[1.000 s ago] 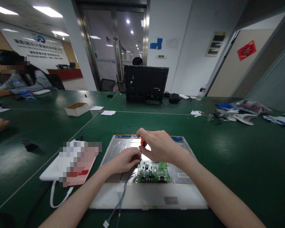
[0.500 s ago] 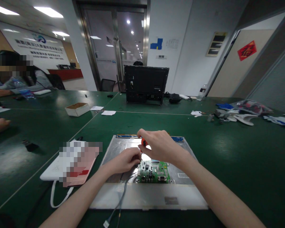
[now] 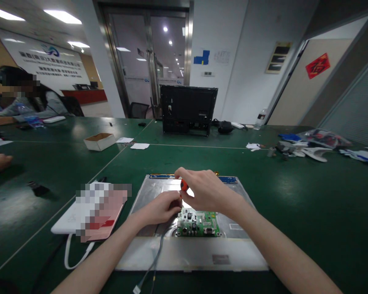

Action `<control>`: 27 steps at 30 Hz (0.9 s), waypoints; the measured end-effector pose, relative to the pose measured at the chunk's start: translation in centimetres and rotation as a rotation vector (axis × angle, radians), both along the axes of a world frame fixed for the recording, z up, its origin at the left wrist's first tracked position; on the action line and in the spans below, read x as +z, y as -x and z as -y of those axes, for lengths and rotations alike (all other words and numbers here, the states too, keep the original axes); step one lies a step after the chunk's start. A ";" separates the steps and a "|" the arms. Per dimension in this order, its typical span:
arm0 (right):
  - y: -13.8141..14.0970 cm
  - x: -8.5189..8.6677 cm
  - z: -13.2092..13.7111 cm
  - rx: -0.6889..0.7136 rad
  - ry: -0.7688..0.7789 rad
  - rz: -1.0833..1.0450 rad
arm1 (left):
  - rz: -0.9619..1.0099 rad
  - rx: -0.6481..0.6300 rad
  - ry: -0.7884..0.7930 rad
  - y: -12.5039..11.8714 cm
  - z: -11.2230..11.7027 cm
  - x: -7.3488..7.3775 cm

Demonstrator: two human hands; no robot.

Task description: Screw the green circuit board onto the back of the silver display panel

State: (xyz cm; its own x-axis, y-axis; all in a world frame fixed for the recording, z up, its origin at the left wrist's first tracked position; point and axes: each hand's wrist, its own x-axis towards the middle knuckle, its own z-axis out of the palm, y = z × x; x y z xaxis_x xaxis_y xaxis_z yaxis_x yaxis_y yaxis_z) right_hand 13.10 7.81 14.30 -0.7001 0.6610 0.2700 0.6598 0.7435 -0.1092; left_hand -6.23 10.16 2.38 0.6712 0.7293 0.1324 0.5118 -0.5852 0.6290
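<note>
A green circuit board (image 3: 199,223) lies on the silver back of a flat display panel (image 3: 233,254) in front of me. My right hand (image 3: 204,185) is closed round a screwdriver with a red and black handle (image 3: 184,185), held over the board's upper left corner. Just below it, my left hand (image 3: 166,205) has its fingers pinched together by the same corner, near the screwdriver's lower end. Whatever those left fingertips hold is hidden. A thin cable (image 3: 156,257) runs from the board's left side toward me and ends in a white connector (image 3: 136,289).
On the left a white power bank (image 3: 68,218) lies beside a pink phone (image 3: 118,212), joined by a white cable. Farther off are an open box (image 3: 99,141) and a black monitor frame (image 3: 188,108). Plastic parts (image 3: 315,153) lie at right. Another person's hand (image 3: 0,161) rests at far left.
The screwdriver handle and my right hand have shifted very slightly left. My left hand keeps its place at the board's corner.
</note>
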 end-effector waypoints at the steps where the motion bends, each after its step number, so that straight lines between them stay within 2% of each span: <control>1: 0.0 0.0 0.0 -0.004 -0.006 0.003 | 0.008 0.001 -0.004 0.0 0.0 0.0; 15: 0.0 -0.4 -0.5 -0.046 -0.068 0.013 | 0.027 -0.022 -0.011 0.1 -0.4 -0.8; 27: -0.1 -0.3 -0.3 -0.036 -0.058 0.028 | 0.042 -0.021 0.022 0.1 -0.4 -0.6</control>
State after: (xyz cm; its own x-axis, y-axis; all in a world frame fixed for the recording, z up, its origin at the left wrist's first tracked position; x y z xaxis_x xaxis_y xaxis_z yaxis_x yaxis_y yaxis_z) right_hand 13.18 8.15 13.99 -0.6844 0.6694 0.2891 0.6881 0.7241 -0.0477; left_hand -6.37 10.59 1.80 0.6810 0.7179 0.1444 0.4725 -0.5814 0.6624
